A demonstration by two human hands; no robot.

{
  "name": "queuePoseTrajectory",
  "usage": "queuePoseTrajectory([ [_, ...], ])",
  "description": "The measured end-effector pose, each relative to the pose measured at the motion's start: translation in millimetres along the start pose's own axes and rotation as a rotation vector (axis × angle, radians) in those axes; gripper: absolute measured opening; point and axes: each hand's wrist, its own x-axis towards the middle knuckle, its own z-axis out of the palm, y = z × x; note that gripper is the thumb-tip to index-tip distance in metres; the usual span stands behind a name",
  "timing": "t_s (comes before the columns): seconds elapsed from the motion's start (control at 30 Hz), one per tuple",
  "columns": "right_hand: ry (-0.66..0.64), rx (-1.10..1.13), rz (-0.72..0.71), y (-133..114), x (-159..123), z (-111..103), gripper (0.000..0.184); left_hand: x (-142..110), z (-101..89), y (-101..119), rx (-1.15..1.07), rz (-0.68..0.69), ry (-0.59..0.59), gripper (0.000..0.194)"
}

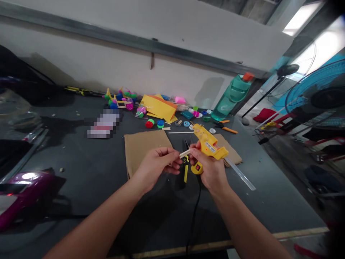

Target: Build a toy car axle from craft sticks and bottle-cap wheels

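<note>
Over the middle of the dark table, my left hand (pixel 161 161) pinches one end of some short pale wooden sticks (pixel 184 154). My right hand (pixel 211 167) is closed on a yellow hot glue gun (pixel 208 142), and its thumb and finger also touch the sticks' other end. A clear glue stick (pixel 241 174) juts from the back of the gun, whose nozzle points up and away to the left. Below the sticks lies a black and yellow tool (pixel 185 169), partly hidden by my hands. Brown cardboard (pixel 144 144) lies under and behind my left hand.
Yellow and orange paper (pixel 159 108), colourful small toys (pixel 121 99) and bottle caps (pixel 150 123) lie towards the wall. At back right stands a green bottle (pixel 230 97), with orange-handled pliers (pixel 229 128) nearby. A black cord (pixel 195 212) hangs from the gun across the table's front.
</note>
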Motion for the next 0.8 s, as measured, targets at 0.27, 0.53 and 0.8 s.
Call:
queuePoseTrajectory([
  [0.27,-0.043,-0.027,0.039,-1,-2,-6,0.017,0,-2.3,0,0.145,-0.058,-0.100,0.023],
  [0.53,-0.076,-0.076,-0.047,-5,-6,-8,0.016,1,-4.3,3,0.226,0.070,-0.013,0.017],
  [0.8,-0.283,-0.176,0.062,-10,-21,-5,0.030,5,-16.9,14,0.081,0.270,0.303,0.017],
])
